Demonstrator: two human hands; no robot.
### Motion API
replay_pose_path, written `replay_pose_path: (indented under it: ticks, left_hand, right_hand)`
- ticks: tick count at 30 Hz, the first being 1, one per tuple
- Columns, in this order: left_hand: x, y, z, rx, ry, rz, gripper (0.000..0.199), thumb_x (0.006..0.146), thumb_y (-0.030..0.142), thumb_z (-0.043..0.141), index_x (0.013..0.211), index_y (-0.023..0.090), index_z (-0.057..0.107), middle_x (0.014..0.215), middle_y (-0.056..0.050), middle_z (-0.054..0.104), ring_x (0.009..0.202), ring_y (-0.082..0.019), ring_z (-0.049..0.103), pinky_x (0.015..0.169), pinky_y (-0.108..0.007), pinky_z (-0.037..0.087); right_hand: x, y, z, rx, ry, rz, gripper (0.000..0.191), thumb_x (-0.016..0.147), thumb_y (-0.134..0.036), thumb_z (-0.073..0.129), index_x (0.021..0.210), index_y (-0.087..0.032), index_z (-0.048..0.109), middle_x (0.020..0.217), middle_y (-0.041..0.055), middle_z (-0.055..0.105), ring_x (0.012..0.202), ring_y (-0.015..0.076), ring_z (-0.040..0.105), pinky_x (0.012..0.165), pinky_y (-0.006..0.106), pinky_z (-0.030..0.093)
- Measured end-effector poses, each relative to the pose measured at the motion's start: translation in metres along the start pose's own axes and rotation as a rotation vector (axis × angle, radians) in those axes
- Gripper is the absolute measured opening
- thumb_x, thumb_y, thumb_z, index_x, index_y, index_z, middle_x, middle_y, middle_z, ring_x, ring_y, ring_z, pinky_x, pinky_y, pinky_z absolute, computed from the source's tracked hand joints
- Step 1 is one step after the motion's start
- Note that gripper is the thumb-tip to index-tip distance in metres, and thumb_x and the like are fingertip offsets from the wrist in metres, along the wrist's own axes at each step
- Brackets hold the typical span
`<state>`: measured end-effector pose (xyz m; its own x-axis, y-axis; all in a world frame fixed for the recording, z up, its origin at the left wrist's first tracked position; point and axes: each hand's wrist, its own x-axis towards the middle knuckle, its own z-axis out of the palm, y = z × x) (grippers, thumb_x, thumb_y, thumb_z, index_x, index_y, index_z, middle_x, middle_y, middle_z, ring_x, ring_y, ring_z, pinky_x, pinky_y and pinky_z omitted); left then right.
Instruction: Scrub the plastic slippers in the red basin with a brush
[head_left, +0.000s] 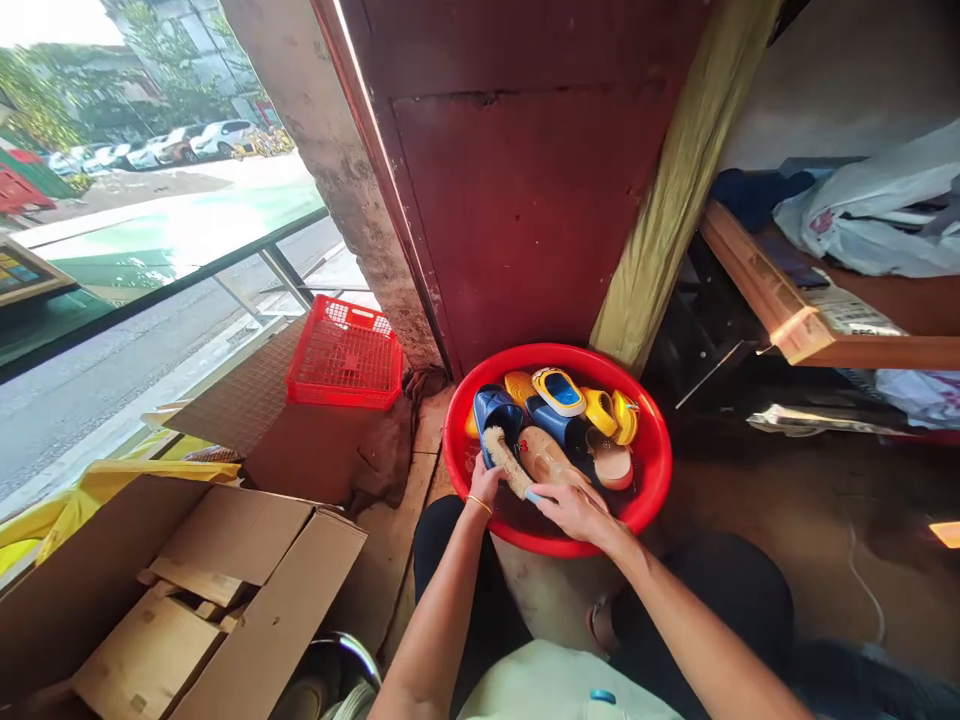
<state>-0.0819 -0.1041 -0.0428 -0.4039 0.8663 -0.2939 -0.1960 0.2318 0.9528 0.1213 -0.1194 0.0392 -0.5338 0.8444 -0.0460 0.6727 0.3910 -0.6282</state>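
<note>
My left hand [486, 482] is closed on the near end of a dark blue slipper [498, 406], held tilted over a red basin [658, 480]. In my right hand [574, 510] is the light blue handle of a scrub brush [504, 458]; its pale bristles lie along the slipper's side. A beige slipper [544, 455] with a small red mark lies just beyond my right hand. Yellow clogs [600, 412], a blue-and-yellow slipper [559, 391] and a pale-soled shoe [613, 466] are heaped in the basin, partly over one another. Dark water shows around them.
A red plastic crate [345, 385] sits left of the basin, beside a dark cloth [386, 455]. An opened cardboard box [277, 590] with wooden pieces stands at lower left. Behind is a dark red door [517, 200]; a wooden shelf [806, 335] with plastic bags is at right.
</note>
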Motion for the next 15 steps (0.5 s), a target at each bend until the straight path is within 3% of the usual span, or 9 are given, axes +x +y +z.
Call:
replay_pose_path:
  ticks: [3,6,11,15]
  left_hand:
    - [0.0,0.003,0.005,-0.034,-0.064,-0.006,0.062,0.061,0.017,0.06,0.123,0.019,0.062,0.091,-0.002,0.07,0.079,-0.018,0.065,0.075,-0.031,0.054]
    - [-0.005,0.005,0.007,0.102,-0.026,0.152,0.071,0.061,0.014,0.058,0.132,0.019,0.062,0.107,-0.004,0.072,0.095,-0.023,0.066,0.09,-0.036,0.054]
    - [-0.01,0.005,0.006,0.356,-0.049,0.277,0.074,0.061,0.01,0.057,0.133,0.022,0.065,0.126,-0.007,0.068,0.12,-0.029,0.061,0.107,-0.041,0.046]
    - [-0.005,0.009,0.003,0.295,-0.078,0.204,0.075,0.063,0.012,0.055,0.137,0.021,0.063,0.119,-0.006,0.073,0.108,-0.029,0.067,0.097,-0.043,0.053]
  right_hand:
    - [-0.04,0.014,-0.005,0.064,-0.057,0.024,0.038,0.094,-0.037,0.052,0.125,-0.03,0.073,0.114,0.002,0.077,0.108,0.0219,0.07,0.094,0.031,0.054]
    - [-0.049,0.017,-0.011,0.031,0.074,-0.023,0.042,0.098,-0.034,0.044,0.132,-0.028,0.068,0.13,0.0046,0.07,0.119,0.0228,0.065,0.103,0.034,0.05]
    - [0.001,-0.001,-0.015,-0.224,0.183,0.054,0.045,0.1,-0.03,0.042,0.14,-0.027,0.061,0.109,0.0117,0.072,0.092,0.0215,0.071,0.086,0.031,0.054]
    - [0.044,-0.013,-0.01,-0.165,0.282,0.052,0.041,0.101,-0.032,0.042,0.135,-0.023,0.064,0.104,0.012,0.073,0.098,0.0209,0.069,0.089,0.028,0.051]
